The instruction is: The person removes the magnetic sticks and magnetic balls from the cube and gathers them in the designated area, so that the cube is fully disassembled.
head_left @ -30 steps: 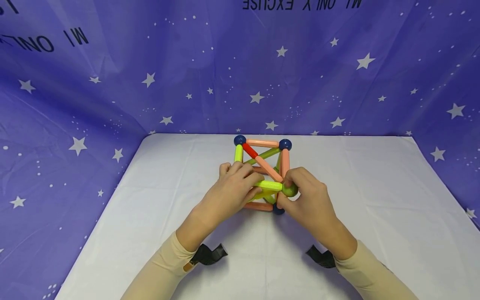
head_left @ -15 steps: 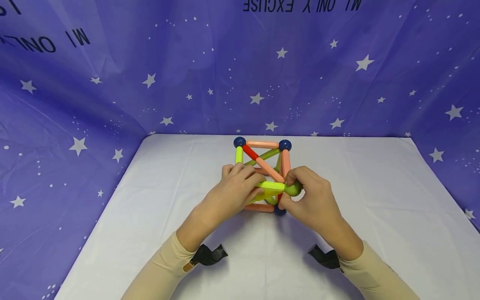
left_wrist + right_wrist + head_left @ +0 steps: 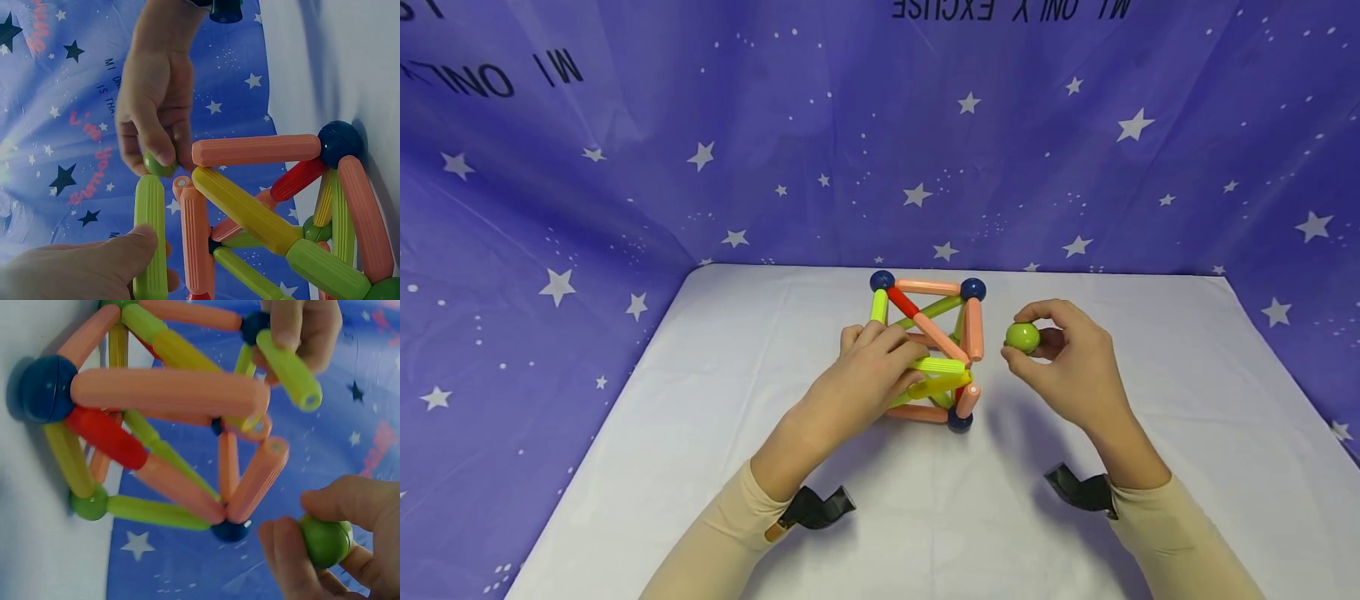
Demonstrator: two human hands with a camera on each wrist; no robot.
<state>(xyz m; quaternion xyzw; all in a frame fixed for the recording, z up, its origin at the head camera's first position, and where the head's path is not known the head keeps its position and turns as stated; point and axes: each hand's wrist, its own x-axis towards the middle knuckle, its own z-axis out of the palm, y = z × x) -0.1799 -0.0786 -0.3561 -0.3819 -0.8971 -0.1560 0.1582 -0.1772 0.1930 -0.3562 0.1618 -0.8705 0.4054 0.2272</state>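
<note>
In the head view my right hand (image 3: 1071, 367) pinches a green ball (image 3: 1022, 337) between thumb and fingertips, in the air to the right of a magnetic rod-and-ball frame (image 3: 974, 329). My left hand (image 3: 868, 371) is at the frame's near left side and hides part of it. Its thumb and fingers grip a light green rod (image 3: 150, 237), whose bare end points toward the right hand. Close to that end, a yellow rod (image 3: 244, 206) and coral rods (image 3: 256, 150) come together with bare ends. Dark blue balls (image 3: 49, 389) join other corners.
The frame stands on a white cloth-covered table (image 3: 1150, 400). Behind and beside the table hangs a purple star-patterned cloth (image 3: 820, 133). Black straps (image 3: 1078, 487) stick out from both wrists.
The right hand has pulled the green ball off the frame's near right corner and moved right with it, leaving rod ends bare. The left hand has stayed nearly still on its rod.
</note>
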